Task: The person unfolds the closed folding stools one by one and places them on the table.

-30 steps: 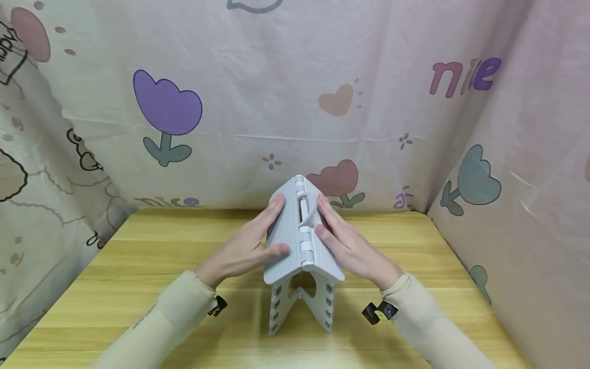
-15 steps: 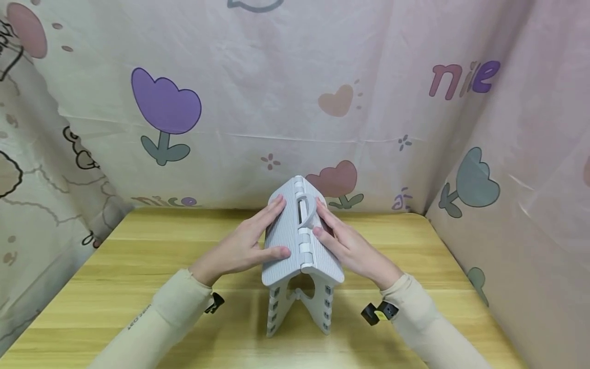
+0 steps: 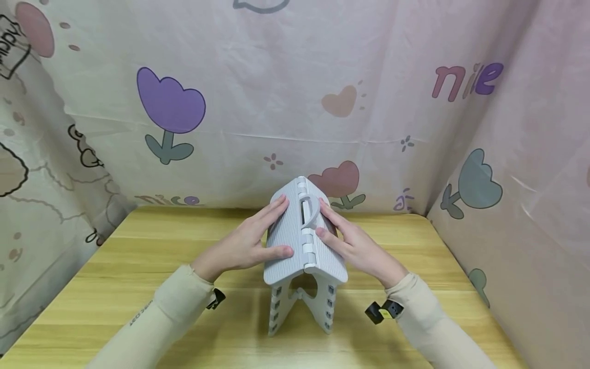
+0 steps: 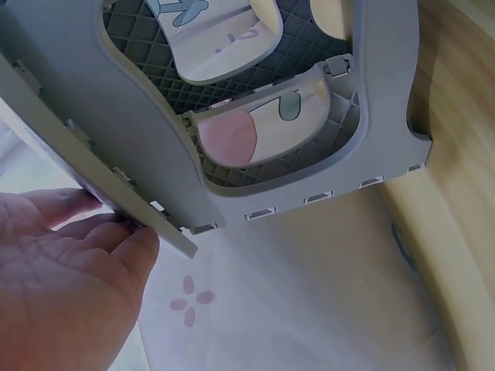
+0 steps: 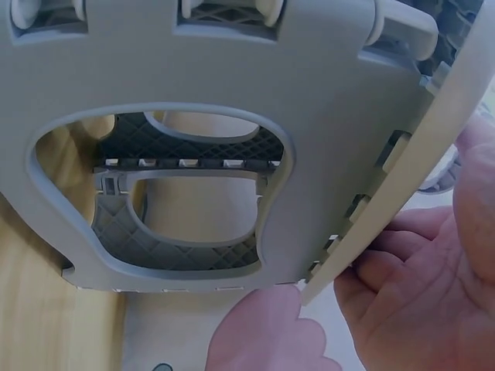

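Note:
A grey plastic folding stool (image 3: 293,233) stands half folded on the wooden table (image 3: 138,266), its two seat halves raised into a tent shape with the handle (image 3: 311,209) at the ridge. My left hand (image 3: 244,246) lies flat on the left seat half, fingers straight and thumb across the ribbed surface. My right hand (image 3: 357,246) lies flat on the right half, its thumb beside the handle. The left wrist view shows the stool's leg panel (image 4: 155,116) from below, with my left hand (image 4: 69,278) at the seat edge. In the right wrist view the other leg panel (image 5: 155,69) is beside my right hand (image 5: 418,294).
A pale curtain printed with tulips and hearts (image 3: 170,107) closes in the table at the back, left and right. Black camera clips sit at both wrists (image 3: 382,311). Bare wood lies to either side of the stool.
Both hands stay flat on the seat halves and the stool keeps its tent shape. Only the view has shifted slightly.

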The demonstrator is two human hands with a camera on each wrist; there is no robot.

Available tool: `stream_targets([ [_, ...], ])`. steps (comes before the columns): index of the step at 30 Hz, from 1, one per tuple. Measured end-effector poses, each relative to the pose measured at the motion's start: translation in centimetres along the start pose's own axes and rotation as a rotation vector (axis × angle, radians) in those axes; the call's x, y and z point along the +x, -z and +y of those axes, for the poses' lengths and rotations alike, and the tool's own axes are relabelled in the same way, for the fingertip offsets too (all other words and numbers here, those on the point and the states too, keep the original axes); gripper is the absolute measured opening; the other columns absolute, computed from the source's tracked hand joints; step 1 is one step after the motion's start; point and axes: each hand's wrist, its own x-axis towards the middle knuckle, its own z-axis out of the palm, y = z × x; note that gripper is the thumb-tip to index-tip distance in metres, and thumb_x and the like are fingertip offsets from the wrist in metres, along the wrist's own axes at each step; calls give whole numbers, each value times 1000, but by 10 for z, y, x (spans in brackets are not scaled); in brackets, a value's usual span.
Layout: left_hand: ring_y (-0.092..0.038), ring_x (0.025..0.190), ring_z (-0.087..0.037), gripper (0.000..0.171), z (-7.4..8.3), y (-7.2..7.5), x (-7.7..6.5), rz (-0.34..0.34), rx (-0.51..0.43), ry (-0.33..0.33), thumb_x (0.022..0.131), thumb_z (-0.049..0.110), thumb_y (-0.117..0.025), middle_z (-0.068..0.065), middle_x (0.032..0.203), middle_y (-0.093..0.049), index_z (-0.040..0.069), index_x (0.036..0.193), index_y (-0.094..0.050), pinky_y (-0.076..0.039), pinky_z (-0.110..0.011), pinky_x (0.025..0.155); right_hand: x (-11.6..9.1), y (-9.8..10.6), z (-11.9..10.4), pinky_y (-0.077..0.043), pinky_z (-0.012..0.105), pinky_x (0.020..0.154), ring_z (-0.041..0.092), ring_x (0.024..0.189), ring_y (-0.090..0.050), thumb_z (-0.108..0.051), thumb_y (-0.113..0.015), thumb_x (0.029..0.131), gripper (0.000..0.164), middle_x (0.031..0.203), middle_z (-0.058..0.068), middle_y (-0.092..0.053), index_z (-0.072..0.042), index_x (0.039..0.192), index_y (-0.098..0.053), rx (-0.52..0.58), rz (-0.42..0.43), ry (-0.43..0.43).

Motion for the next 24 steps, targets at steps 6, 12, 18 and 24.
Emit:
stream_targets([
  [6, -26, 164, -39, 108, 2, 2, 1, -21, 7, 12, 95, 72, -68, -12, 181, -17, 11, 171, -24, -33, -63, 129, 0, 2, 0, -35, 60, 129, 34, 162, -33, -44, -55, 113, 70, 179, 9, -25, -15, 171, -28, 2, -6, -14],
  [12, -26, 164, -40, 107, 3, 5, 2, -26, 16, 10, 94, 69, -71, -13, 181, -18, 9, 171, -25, -33, -63, 129, 0, 3, -1, -35, 60, 129, 34, 161, -34, -45, -56, 112, 71, 178, 9, -26, -16, 171, -28, -5, -6, -25],
  [18, -26, 165, -39, 105, 4, 6, 3, -36, 24, 26, 95, 61, -76, -11, 181, -19, 11, 171, -25, -33, -63, 129, 0, 4, -1, -37, 60, 128, 34, 161, -36, -46, -56, 112, 72, 178, 9, -27, -18, 171, -28, -22, -8, -33],
  [24, -26, 165, -38, 105, 5, 5, 3, -36, 29, 31, 94, 61, -77, -11, 181, -19, 11, 171, -26, -33, -62, 130, -1, 4, 0, -36, 60, 128, 33, 162, -34, -45, -57, 111, 73, 178, 9, -27, -17, 171, -28, -24, -8, -36],
])
